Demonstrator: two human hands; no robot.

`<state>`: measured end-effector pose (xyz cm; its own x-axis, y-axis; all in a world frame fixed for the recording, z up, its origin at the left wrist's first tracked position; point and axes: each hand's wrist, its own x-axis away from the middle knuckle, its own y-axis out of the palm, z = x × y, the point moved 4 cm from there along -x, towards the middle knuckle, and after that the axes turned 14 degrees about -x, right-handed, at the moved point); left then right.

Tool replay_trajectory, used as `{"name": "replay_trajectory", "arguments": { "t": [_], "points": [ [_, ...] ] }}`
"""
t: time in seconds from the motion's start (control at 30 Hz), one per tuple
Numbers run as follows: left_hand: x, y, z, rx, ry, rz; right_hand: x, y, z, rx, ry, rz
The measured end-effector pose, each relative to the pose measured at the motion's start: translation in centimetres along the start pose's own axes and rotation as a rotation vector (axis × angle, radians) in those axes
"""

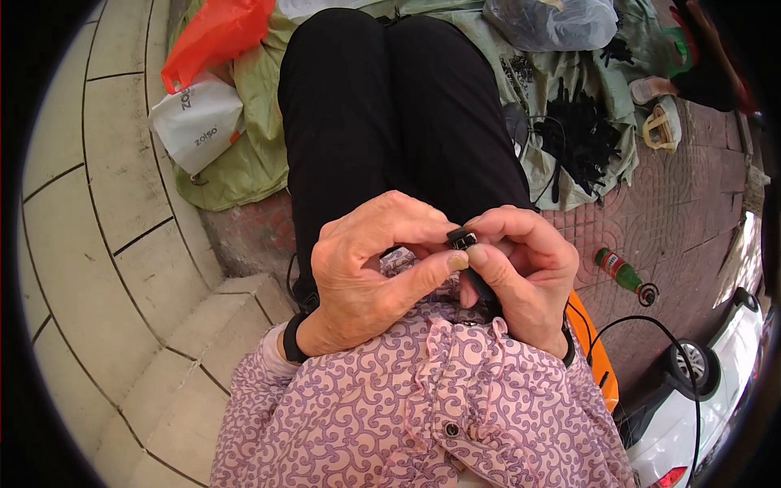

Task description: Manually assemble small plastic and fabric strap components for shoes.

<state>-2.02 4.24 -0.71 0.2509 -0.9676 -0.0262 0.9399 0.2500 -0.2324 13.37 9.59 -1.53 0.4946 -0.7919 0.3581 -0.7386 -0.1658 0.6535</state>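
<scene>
Above my lap, a small black piece with a few pale spots is pinched between the fingertips of both hands. Its exact kind is too small to make out. My left hand is closed, thumb and forefinger pressing the piece from its left side. From the right, the thumb and forefinger of my right hand grip the same piece. A dark strip shows below my right thumb, and part of it is hidden by the fingers.
Tangled black strips lie on a pale green sheet at the far right. A white bag and a red plastic bag lie far left. A green bottle lies on paving, a white car beyond. A black cable loops right.
</scene>
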Motion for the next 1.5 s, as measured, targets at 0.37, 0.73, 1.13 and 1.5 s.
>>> {"name": "replay_trajectory", "arguments": {
  "t": [0.37, 0.73, 1.13, 1.5],
  "points": [
    [-0.3, 0.0, 1.2, -0.073, 0.040, -0.030, -0.2, 0.1, -0.5, 0.093, 0.120, -0.152],
    [-0.1, 0.3, -0.1, 0.180, -0.141, 0.023, -0.6, 0.2, 0.3, -0.368, 0.354, -0.126],
    [0.0, -0.2, -0.8, 0.273, -0.298, 0.010, -0.7, 0.5, 0.0, -0.335, 0.460, -0.167],
    [0.3, -0.1, -1.1, 0.210, -0.282, -0.006, -1.2, 0.6, -0.2, 0.202, 0.160, -0.157]
  ]
}}
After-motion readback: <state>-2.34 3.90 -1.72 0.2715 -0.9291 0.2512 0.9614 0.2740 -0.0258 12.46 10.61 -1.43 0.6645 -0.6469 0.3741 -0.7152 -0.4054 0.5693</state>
